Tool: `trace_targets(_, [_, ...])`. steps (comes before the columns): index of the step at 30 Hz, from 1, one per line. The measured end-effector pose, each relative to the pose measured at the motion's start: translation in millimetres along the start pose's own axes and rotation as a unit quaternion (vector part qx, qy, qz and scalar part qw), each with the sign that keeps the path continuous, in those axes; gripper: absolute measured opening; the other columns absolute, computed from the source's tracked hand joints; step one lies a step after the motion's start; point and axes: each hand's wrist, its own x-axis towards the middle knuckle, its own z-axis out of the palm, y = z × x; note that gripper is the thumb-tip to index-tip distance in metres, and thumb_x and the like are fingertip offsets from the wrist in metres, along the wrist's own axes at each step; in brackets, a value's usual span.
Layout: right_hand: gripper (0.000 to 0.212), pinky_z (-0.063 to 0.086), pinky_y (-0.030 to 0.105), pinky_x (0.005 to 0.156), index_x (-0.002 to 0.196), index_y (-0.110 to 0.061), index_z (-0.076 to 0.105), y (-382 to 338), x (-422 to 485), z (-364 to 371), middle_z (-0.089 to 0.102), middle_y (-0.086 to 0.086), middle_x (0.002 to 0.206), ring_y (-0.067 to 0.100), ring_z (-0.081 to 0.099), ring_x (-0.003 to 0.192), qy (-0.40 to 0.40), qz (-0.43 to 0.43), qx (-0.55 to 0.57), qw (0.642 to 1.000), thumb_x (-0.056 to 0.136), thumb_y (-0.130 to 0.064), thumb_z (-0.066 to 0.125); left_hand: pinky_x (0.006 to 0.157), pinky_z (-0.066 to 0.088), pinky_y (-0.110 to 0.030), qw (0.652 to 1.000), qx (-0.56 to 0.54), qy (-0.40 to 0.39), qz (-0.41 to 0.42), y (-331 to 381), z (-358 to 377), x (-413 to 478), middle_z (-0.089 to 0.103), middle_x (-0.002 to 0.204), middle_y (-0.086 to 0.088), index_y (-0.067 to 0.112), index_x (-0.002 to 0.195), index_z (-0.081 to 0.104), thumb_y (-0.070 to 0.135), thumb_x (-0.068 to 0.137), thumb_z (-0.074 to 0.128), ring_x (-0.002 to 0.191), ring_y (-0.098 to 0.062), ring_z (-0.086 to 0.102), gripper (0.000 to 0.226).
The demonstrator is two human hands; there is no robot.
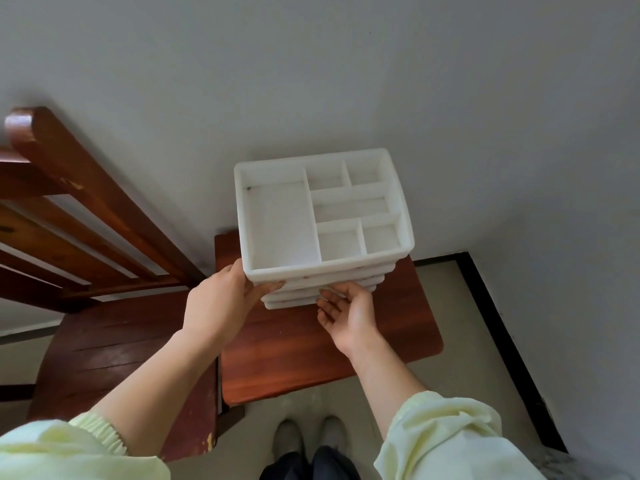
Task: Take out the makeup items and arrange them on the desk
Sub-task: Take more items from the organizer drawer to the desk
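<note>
A white plastic organizer stands on a small wooden table against the wall. Its top tray has one big compartment on the left and several small ones on the right, all bare. Below the tray, stacked drawer fronts show. My left hand presses on the front left corner, fingers on the drawer fronts. My right hand is at the lower drawer fronts, palm up, fingertips touching them. No makeup item is visible.
A dark wooden chair stands left of the table, its slatted back leaning up against the wall. The grey wall lies right behind the organizer. Pale floor with a black skirting strip runs on the right; my shoes are below.
</note>
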Motion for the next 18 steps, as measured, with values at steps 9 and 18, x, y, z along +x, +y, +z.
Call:
trace_targets(9, [0.018,0.039,0.031,0.061,0.086,-0.009,0.057,18.3,-16.4,-21.2,0.059,0.007,0.066,0.023,0.058,0.067,-0.002,0.006,0.004,1.000,0.088,-0.024,0.049,0.060,0.050,-0.034,0.999,-0.016,-0.004,-0.029,0.2,9.6,-3.0,0.066,0.084,0.004,0.022,0.107,0.055,0.069,0.085,0.046,0.075,-0.023,0.063,0.053])
trace_targets(18, [0.034,0.042,0.020,0.046,0.079,-0.006,0.067,-1.2,-17.6,-22.2,0.067,0.001,0.058,0.011,0.058,0.048,0.088,-0.039,-0.296,0.950,0.094,-0.031,0.050,0.069,0.055,-0.035,0.935,-0.185,-0.155,-0.260,10.3,37.3,-23.3,0.070,0.071,-0.005,0.011,0.097,0.055,0.045,0.086,0.046,0.066,-0.026,0.067,0.037])
